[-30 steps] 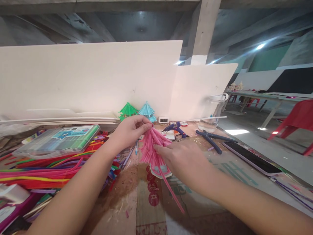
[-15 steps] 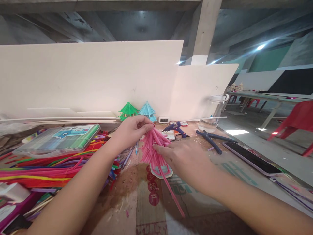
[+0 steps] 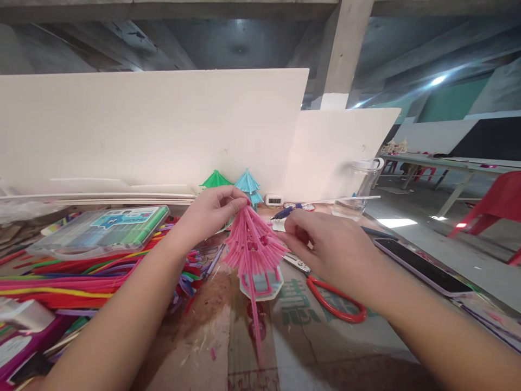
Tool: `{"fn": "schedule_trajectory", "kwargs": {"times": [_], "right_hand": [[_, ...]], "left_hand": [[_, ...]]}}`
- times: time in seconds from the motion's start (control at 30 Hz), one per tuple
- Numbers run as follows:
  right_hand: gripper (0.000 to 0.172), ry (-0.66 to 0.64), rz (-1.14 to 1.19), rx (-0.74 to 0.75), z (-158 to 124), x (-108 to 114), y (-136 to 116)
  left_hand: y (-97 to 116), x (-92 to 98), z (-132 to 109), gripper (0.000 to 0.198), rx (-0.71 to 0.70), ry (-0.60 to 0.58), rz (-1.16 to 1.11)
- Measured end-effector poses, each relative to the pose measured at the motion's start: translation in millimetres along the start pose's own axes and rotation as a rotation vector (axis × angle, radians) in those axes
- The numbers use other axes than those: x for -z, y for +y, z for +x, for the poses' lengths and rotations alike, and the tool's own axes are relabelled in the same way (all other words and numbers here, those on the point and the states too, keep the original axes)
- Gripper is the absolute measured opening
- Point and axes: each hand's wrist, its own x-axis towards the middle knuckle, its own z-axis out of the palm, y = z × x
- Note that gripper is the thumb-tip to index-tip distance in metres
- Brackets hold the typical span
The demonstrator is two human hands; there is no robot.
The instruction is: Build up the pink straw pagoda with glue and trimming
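My left hand [image 3: 211,214] pinches the top of a pink pipe-cleaner roof [image 3: 252,244], a fan of fuzzy pink stems spreading downward. One long pink stem [image 3: 255,320] trails from it toward me. The roof sits over a small pale pavilion base [image 3: 262,285] on the cardboard. My right hand [image 3: 325,244] is at the roof's right edge, its fingers curled and touching the pink stems there.
Red-handled scissors [image 3: 334,298] lie under my right wrist. A heap of coloured pipe cleaners [image 3: 81,277] and a clear plastic case [image 3: 97,231] fill the left. Green [image 3: 215,179] and blue [image 3: 248,183] finished roofs stand by the white board. A phone [image 3: 419,266], a jar [image 3: 358,190] at the right.
The pink roof has been turned upright and set over the base. My right hand rose from lying across the stems to its right edge, uncovering the scissors.
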Motion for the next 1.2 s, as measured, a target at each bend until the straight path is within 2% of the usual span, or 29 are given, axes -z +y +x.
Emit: {"fn": "schedule_trajectory", "kwargs": {"times": [0.07, 0.23, 0.5, 0.77, 0.87, 1.0, 1.2], "right_hand": [[0.014, -0.01, 0.021, 0.0, 3, -2, 3], [0.022, -0.031, 0.075, 0.107, 4, -12, 5], [0.022, -0.136, 0.061, 0.099, 4, -19, 5], [0.023, -0.004, 0.009, 0.235, 2, -27, 4], [0.024, 0.06, 0.029, 0.204, 3, -31, 5], [0.021, 0.063, 0.063, 0.132, 3, -32, 7], [0.024, 0.069, 0.099, 0.147, 3, -27, 6]], "left_hand": [[1, -1.1, -1, 0.029, -0.011, 0.008, 0.051], [4, -7.8, -1, 0.027, -0.069, -0.001, 0.18], [-1, -6.9, 0, 0.035, 0.054, -0.048, 0.126], [-1, -5.7, 0, 0.032, 0.023, -0.069, 0.107], [2, -8.0, 0, 0.029, -0.014, -0.057, 0.118], [12, -10.7, -2, 0.022, -0.054, -0.071, 0.093], [17, -11.2, -4, 0.02, -0.092, -0.102, 0.046]]}}
